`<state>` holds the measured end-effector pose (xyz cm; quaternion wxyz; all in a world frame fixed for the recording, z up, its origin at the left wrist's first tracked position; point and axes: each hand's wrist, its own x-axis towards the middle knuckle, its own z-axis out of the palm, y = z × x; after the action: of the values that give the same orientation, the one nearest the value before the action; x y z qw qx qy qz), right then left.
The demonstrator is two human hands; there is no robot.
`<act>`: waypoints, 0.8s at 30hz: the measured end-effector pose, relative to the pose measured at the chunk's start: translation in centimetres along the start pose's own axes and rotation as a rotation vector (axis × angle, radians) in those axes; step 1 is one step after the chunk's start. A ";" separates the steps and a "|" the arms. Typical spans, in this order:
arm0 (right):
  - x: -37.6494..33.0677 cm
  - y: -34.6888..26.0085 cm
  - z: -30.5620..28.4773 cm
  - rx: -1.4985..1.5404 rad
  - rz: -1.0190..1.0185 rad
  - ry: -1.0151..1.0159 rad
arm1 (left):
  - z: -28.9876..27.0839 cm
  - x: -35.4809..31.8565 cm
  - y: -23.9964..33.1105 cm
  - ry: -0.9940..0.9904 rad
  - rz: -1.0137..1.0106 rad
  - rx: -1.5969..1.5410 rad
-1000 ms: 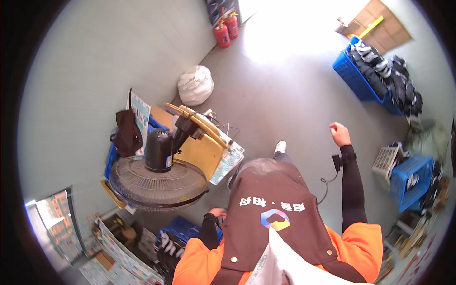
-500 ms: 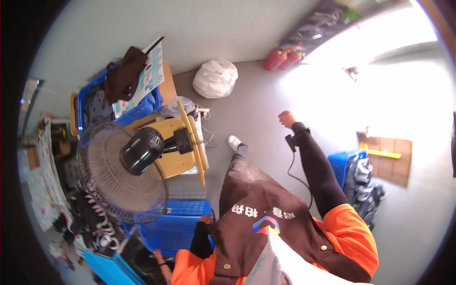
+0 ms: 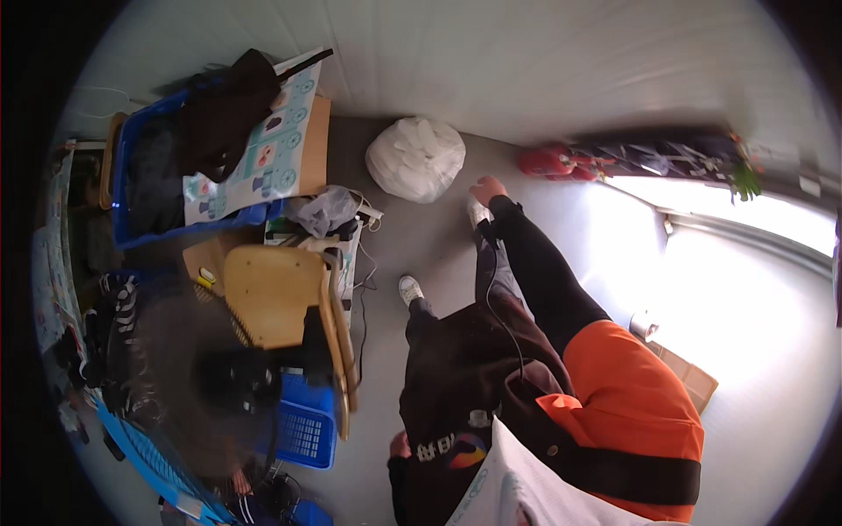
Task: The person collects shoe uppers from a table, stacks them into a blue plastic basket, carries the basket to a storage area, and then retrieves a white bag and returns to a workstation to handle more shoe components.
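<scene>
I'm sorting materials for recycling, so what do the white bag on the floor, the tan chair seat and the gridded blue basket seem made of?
White bag: probably thin plastic film, slightly shiny, wrinkled and partly see-through.
Tan chair seat: perhaps varnished wood or plywood, given its smooth sheen; laminate is possible.
Blue basket: likely moulded plastic, evenly coloured with regular openings.

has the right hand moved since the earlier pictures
Yes. The right hand has moved toward the white bag on the floor: the gap between them in the view is much narrower now.
</scene>
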<state>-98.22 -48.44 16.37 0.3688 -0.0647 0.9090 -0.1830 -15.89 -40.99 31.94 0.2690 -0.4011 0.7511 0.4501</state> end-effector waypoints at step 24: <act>12.4 1.0 12.6 -0.185 -0.070 0.136 | 13.9 -6.3 37.7 0.235 -1.252 -1.436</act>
<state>-98.33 -54.22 -0.36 0.2919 -0.1174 0.9422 -0.1150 -43.77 -16.06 47.81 0.0735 -0.8413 -0.0321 0.5346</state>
